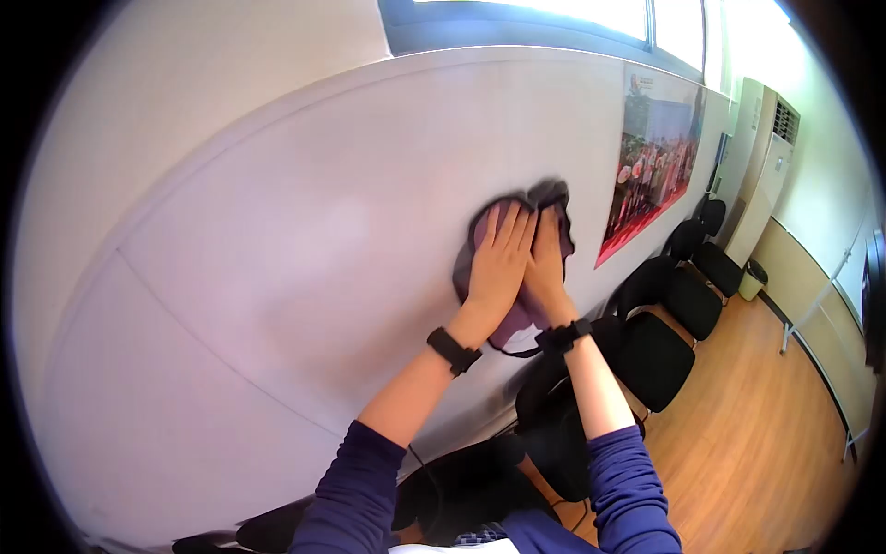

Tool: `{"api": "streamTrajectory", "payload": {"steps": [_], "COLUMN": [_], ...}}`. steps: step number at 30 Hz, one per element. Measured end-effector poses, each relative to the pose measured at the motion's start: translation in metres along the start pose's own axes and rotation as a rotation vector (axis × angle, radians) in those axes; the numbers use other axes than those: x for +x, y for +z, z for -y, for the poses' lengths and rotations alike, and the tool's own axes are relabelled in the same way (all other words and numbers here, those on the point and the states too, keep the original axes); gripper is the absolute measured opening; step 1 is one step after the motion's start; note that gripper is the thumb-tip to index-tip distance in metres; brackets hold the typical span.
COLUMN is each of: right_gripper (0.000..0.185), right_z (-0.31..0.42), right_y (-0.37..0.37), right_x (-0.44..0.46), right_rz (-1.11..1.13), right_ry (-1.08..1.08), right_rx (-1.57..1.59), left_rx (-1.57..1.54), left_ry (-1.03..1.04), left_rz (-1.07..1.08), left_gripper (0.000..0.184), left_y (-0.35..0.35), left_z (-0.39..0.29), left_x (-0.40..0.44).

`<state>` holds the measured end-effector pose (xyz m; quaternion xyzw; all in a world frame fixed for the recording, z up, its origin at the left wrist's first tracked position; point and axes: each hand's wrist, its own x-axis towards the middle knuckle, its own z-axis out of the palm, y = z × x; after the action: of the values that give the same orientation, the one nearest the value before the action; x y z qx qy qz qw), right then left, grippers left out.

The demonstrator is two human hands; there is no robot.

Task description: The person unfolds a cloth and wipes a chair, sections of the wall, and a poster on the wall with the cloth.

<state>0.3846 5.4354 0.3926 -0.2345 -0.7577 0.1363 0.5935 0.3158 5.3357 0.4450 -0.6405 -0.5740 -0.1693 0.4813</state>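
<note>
Both hands press a dark purple cloth item with black edges [513, 325] against the white wall panel [305, 185]. My left hand [500, 258] lies flat on its left part, fingers stretched upward and slightly apart. Beside it, touching, my right hand [546, 263] rests on the right part of the item, its fingers pointing up and partly hidden by the left hand. Black bands circle both wrists. What exactly the cloth item is, I cannot make out.
A poster [653, 157] hangs on the wall to the right. Black chairs [653, 360] line the wall below. Farther right are a tall air conditioner [761, 175], a bin [753, 280] and the wooden floor [748, 397]. A window [554, 23] is above.
</note>
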Motion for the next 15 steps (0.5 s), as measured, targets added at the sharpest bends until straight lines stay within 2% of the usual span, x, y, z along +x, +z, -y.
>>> {"api": "streamTrajectory", "payload": {"steps": [2,5,9,12,15], "right_gripper": [0.068,0.068,0.066,0.066,0.067], "right_z": [-0.001,-0.004,0.024,0.023,0.013], "right_y": [-0.013,-0.020,-0.035,-0.031,-0.018], "right_x": [-0.005,0.020,0.076,0.070,0.015], "right_rz": [0.085,0.047,-0.035,-0.023,0.036], "right_ry": [-0.011,-0.064,-0.164,-0.169,-0.141], "right_rx": [-0.033,-0.130,-0.073,-0.076,-0.102], "left_rx": [0.009,-0.035,-0.040,-0.023,-0.070], "left_ry": [0.018,-0.005,-0.044,-0.050,-0.072], "left_rz": [0.007,-0.032,-0.148,-0.095,-0.005], "left_gripper": [0.053,0.052,0.050,0.050,0.051], "left_y": [0.007,0.000,-0.020,-0.022,-0.012], "left_z": [-0.004,0.005,0.025,0.022,0.010], "left_x": [-0.003,0.025,0.068,0.057,0.004]}}
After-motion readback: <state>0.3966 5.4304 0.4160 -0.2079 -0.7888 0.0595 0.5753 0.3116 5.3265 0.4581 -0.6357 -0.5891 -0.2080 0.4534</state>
